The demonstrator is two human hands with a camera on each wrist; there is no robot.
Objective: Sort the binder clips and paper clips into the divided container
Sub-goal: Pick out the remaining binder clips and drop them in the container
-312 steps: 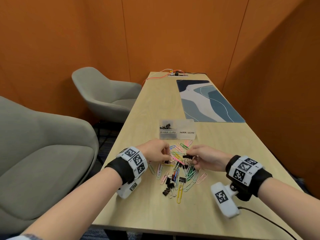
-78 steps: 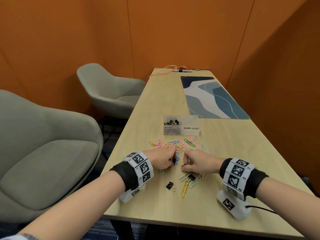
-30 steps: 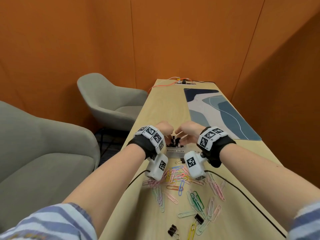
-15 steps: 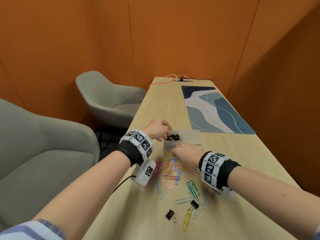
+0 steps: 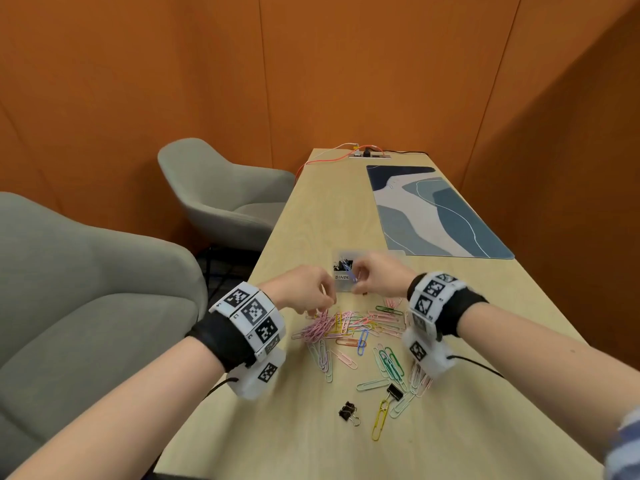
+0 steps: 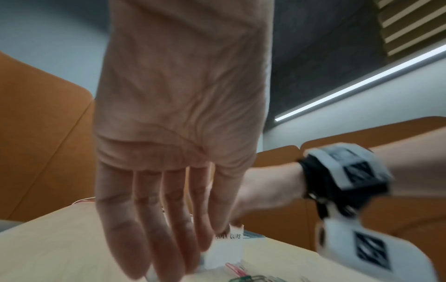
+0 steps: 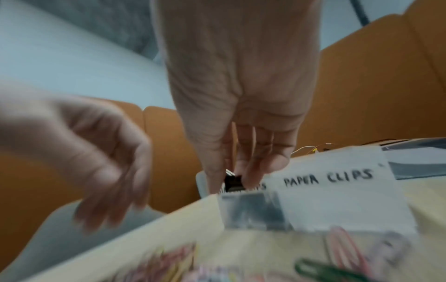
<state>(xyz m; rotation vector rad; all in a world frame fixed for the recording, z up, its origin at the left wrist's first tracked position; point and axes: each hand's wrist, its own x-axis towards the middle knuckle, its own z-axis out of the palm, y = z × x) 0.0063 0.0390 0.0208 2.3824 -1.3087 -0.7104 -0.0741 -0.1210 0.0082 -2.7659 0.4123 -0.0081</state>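
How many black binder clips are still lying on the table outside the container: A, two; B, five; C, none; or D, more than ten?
A: two black binder clips lie on the table nearest the person, one alone and another at the top of a yellow paper clip; the other binder clips sit in the container.

Pale matt wood-grain table
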